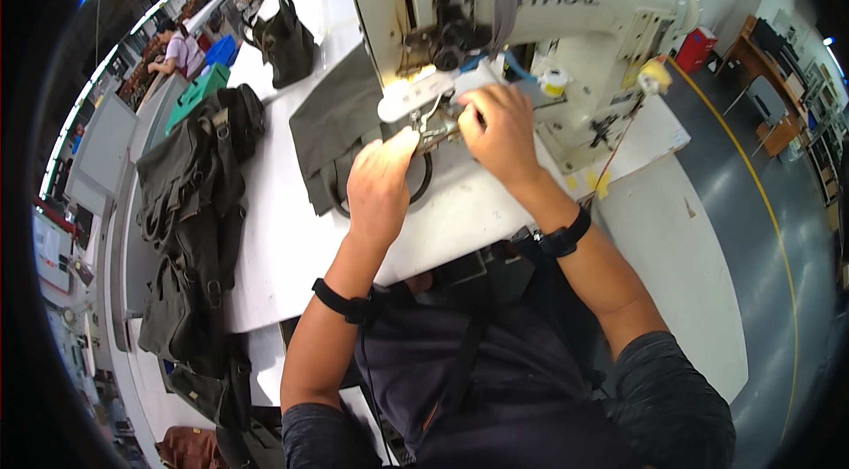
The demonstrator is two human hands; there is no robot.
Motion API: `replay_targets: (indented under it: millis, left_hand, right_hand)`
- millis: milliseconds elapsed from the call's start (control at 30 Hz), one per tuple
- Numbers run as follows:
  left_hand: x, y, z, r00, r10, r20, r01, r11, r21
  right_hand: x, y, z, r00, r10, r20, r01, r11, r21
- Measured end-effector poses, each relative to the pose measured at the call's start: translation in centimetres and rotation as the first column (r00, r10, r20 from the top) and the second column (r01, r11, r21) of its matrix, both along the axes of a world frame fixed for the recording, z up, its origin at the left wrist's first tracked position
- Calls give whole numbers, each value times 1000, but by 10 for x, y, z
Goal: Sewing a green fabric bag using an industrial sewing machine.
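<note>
Grey-olive cloth bag (338, 115) | flat, matte | left fingers (371, 156), right fingers (497, 99) curled at shiny metal fitting (437, 128); grip unclear

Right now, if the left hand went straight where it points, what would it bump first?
The left hand would probably meet the shiny metal parts just ahead; depth and touch are unclear.

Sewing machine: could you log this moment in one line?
left hand: at sewing machine, hold unclear | right hand: alongside, hold unclear | dark fabric piece: on table
</note>
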State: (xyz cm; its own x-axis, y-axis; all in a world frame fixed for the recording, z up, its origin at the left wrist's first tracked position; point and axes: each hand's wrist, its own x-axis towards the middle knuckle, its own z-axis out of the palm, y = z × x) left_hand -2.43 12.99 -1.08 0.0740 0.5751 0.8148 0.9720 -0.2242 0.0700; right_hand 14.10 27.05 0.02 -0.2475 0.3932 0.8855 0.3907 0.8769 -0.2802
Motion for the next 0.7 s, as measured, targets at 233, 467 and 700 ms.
replay_targets:
  millis: [233,467,700]
  left_hand:
    - [1,1,1,998,15,-58,-15,1000,-8]
    - [2,2,-2,998,41,-47,-42,999,-23]
    - [-1,4,-6,1000,0,24,0,1000,-4]
  right_hand:
    - [-14,11,5,991,129,22,-120,965,-235]
    - [-29,15,1,999,40,36,-34,986,-165]
    - [-21,8,-2,956,223,-189,-239,969,-65]
